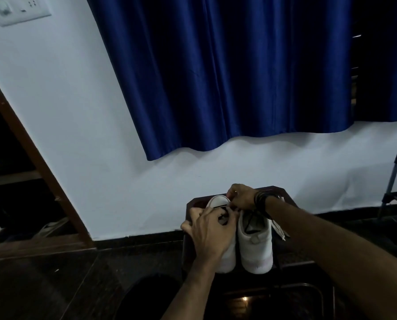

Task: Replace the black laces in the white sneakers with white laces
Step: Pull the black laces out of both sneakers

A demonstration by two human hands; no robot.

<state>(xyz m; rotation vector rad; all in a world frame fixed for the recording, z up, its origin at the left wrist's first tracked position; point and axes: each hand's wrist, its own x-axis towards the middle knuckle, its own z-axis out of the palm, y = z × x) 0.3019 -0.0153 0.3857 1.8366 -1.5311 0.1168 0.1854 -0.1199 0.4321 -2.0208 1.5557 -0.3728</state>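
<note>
Both my hands, left (208, 232) and right (241, 197), pinch the black lace (223, 210) on the left white sneaker (217, 200), no brand legible.

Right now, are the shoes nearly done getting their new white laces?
Not nearly. Nothing looks finished: both hands, left hand and right hand, are working at the black lace near the toe of the left sneaker. The right sneaker has its black lace loose but in. The white laces lie beside it on the stool, unused. Both shoes need them threaded.
</note>
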